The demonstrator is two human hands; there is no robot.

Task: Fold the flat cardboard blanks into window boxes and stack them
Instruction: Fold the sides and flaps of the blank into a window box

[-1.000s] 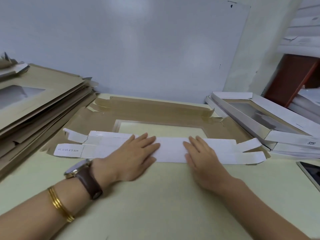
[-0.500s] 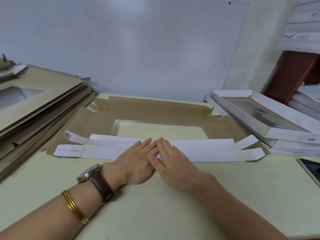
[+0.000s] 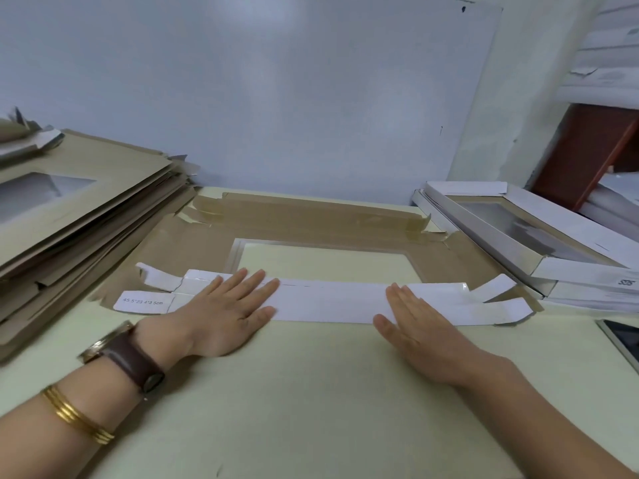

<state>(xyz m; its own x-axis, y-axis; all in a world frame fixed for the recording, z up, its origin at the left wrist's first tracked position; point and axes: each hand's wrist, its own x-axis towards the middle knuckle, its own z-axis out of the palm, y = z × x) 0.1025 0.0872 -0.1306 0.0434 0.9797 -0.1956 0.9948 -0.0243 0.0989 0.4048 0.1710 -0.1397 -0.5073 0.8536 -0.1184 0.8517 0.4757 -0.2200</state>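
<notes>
— Hands have slid apart since half a second back. They were touching at the flap's middle; now the left hand (image 3: 221,312) sits left of centre and the right hand (image 3: 425,335) right of centre.
— Step?
— Creasing. The near flap (image 3: 328,302), white side up, is folded over onto the brown blank (image 3: 311,219), and both palms are on it, smoothing the fold outward. My read: first wall of this box, so early for this blank.
— Where's the blank?
— Flat on the counter (image 3: 311,392), with the counter showing through its window (image 3: 328,264). It lies between the pile of unfolded blanks (image 3: 86,202) on the left and the finished boxes (image 3: 553,250) stacked on the right.
— Grip?
— Nothing grasped. Both grips are spread flat, fingers straight and close together, pressing down. Fingers are on the flap and the heels of the palms on the counter.
— Next?
— Probably press out to the end tabs (image 3: 155,276), which curl up at both corners, then stand the flap up on its crease. That needs even pressure, as thin card could buckle. The far flap lies flat and looks not yet done.
— Extras?
— Watch (image 3: 128,354) and bangles (image 3: 76,416) on the left wrist.
</notes>
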